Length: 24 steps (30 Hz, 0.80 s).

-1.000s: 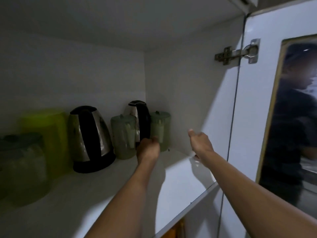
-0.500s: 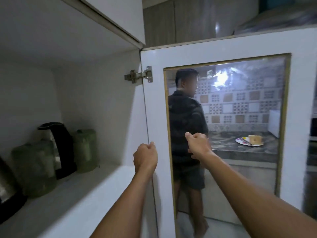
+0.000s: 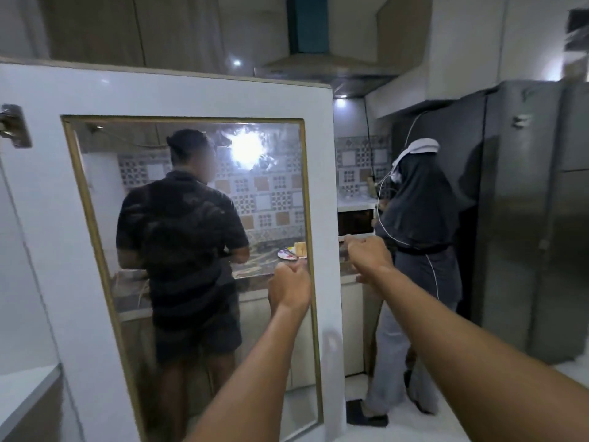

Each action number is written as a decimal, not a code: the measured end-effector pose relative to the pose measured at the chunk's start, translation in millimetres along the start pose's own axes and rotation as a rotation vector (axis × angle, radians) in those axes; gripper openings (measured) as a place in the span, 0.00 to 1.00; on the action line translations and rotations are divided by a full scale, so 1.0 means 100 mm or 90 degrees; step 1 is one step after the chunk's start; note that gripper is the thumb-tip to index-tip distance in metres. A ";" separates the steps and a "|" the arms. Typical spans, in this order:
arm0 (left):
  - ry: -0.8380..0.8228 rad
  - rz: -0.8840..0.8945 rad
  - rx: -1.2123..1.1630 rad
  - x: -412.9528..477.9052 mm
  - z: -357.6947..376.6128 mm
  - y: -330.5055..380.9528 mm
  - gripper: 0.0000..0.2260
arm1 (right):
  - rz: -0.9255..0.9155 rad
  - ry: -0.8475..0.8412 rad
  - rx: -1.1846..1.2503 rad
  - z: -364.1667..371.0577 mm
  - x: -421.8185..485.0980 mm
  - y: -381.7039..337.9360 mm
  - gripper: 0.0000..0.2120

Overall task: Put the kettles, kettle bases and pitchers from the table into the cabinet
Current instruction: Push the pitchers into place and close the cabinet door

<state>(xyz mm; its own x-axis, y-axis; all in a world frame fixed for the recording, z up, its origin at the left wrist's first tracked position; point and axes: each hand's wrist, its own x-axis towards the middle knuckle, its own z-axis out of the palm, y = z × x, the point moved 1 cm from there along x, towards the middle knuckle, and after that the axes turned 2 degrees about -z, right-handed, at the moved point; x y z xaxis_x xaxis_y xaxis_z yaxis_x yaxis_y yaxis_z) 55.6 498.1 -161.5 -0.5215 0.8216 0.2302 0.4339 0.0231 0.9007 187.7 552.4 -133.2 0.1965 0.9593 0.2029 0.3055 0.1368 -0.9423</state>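
**Both fists at the open cabinet door**

While the white cabinet door [image 3: 47, 218] w/ gold-framed glass fills the frame's left & centre, the left hand [image 3: 291, 287] is a closed fist, holding nothing, over the glass's right edge. Right hand [image 3: 369, 255], curled, empty, sits past the door's edge. No kettles/pitchers in view.

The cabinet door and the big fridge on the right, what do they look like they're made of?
Cabinet door: a glossy white frame, probably laminate or painted board, around a clear glass panel with thin gold-coloured trim; people and tiles show through it. Fridge: dark grey, seemingly brushed metal, with soft vertical reflections.
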 end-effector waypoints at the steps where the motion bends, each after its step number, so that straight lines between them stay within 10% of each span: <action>1: 0.000 0.006 -0.017 0.03 0.16 0.06 0.17 | -0.007 0.006 -0.008 -0.05 0.12 -0.01 0.21; 10: 0.172 -0.080 -0.082 0.59 1.39 0.49 0.13 | -0.103 -0.081 -0.023 -0.23 1.39 -0.19 0.16; 24: 0.140 -0.078 0.022 0.84 1.49 0.51 0.25 | -0.156 -0.386 0.182 -0.02 1.97 -0.46 0.35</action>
<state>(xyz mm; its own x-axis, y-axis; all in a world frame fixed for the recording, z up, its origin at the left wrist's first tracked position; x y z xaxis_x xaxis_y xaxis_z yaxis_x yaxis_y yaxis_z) 143.3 653.6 -151.5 -0.7177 0.6676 0.1980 0.3807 0.1382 0.9143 214.7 734.6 -49.5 -0.4248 0.8498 0.3121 0.0019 0.3456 -0.9384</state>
